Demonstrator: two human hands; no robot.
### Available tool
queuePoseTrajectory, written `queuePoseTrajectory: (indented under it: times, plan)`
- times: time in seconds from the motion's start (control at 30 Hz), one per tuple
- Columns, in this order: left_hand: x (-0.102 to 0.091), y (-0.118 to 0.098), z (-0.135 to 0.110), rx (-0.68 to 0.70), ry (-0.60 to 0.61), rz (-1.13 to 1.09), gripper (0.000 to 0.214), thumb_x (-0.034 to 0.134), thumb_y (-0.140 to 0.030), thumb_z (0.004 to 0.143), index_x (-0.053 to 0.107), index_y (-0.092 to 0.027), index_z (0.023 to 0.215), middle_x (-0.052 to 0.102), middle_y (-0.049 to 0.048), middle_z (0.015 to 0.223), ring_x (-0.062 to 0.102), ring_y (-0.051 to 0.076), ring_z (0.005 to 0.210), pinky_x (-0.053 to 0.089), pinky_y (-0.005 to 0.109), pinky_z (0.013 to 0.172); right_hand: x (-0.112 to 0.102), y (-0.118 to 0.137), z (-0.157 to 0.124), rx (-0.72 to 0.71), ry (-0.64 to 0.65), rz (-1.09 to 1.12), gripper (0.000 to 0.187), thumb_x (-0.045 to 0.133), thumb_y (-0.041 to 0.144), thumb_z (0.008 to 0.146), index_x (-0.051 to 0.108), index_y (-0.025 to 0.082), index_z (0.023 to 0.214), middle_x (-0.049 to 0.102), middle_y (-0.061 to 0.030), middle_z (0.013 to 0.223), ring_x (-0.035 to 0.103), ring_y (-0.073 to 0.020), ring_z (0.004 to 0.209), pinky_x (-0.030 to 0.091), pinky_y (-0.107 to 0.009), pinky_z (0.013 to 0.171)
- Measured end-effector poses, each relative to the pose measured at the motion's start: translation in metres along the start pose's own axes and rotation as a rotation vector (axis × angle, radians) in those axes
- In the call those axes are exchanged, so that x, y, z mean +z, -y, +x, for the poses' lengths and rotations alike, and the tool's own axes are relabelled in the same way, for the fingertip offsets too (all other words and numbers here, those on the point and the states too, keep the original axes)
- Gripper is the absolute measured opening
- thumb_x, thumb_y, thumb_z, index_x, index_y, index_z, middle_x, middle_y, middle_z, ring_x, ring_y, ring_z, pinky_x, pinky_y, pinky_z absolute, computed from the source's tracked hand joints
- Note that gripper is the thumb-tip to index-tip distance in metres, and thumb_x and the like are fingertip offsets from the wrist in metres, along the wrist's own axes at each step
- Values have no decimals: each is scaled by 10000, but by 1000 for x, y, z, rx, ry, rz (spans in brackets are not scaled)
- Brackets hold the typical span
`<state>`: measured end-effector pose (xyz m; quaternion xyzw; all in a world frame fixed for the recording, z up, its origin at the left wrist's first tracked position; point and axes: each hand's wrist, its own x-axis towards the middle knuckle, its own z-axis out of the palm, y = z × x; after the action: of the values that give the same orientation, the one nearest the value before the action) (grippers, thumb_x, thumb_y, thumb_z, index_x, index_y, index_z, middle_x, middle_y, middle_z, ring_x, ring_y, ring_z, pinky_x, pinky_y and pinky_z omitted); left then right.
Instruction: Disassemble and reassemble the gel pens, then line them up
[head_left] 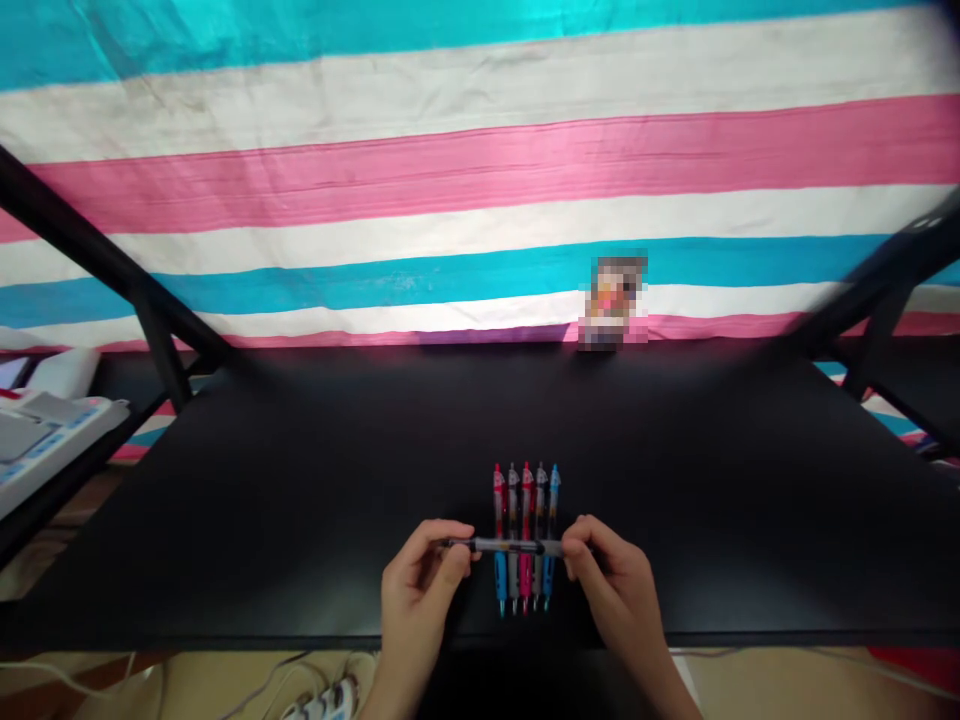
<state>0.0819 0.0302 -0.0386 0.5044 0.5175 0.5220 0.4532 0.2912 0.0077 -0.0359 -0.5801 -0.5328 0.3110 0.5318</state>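
**Both hands hold one pen crosswise over a row of five**

A row of five pens lies side by side on the black table, tips toward the person; it serves as the landmark here. Their barrels run red, grey, pink, dark and blue from left to right.

Across the middle of that row, at right angles to it, sits a grey pen. Whether it rests on the row or is held just above it cannot be told. The left hand is just left of the row, its thumb and fingers pinched together on the grey pen's left end. The right hand is just right of the row, its fingertips closed on the pen's other end.

Well beyond the row, at the table's far edge and a little to the right, stands a small blurred object. Behind it hangs a striped cloth in turquoise, white and pink. Far to the left of the row, off the table, lies a white device. Cables show below the table's near edge, left of the row.
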Motion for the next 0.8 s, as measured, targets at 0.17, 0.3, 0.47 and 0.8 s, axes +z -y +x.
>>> queuePoseTrajectory:
  times: [0.17, 0.3, 0.47, 0.8]
  plan:
    - [0, -1, -3, 12, 26, -61, 274, 796, -450, 900, 797, -177, 915, 716, 23, 682, 708, 154, 615, 580, 231, 624, -2, 1, -5, 15, -16, 27, 273, 676, 329, 950, 675, 259, 686, 601, 29, 604, 580, -171, 538, 449, -261, 519]
    - [1, -4, -8, 19, -7, -36, 251, 790, -432, 912, 778, -182, 909, 722, 19, 699, 705, 150, 625, 568, 228, 633, -2, -1, -11, 10, -45, 36, 201, 709, 315, 940, 715, 280, 742, 601, 23, 650, 548, -174, 541, 412, -279, 513]
    - [1, -3, -11, 71, 2, -41, 245, 778, -420, 926, 761, -179, 886, 736, 24, 720, 700, 146, 611, 558, 224, 618, -1, -4, -17, -21, -61, 72, 99, 752, 273, 924, 750, 296, 828, 615, 14, 711, 545, -175, 558, 418, -291, 522]
    - [0, 1, -9, 0, -10, -159, 234, 768, -419, 943, 759, -192, 1000, 736, 15, 701, 702, 142, 644, 564, 212, 658, 5, -9, -15, -53, -11, 218, 139, 750, 157, 937, 708, 286, 968, 668, -14, 870, 640, -195, 785, 489, -279, 632]
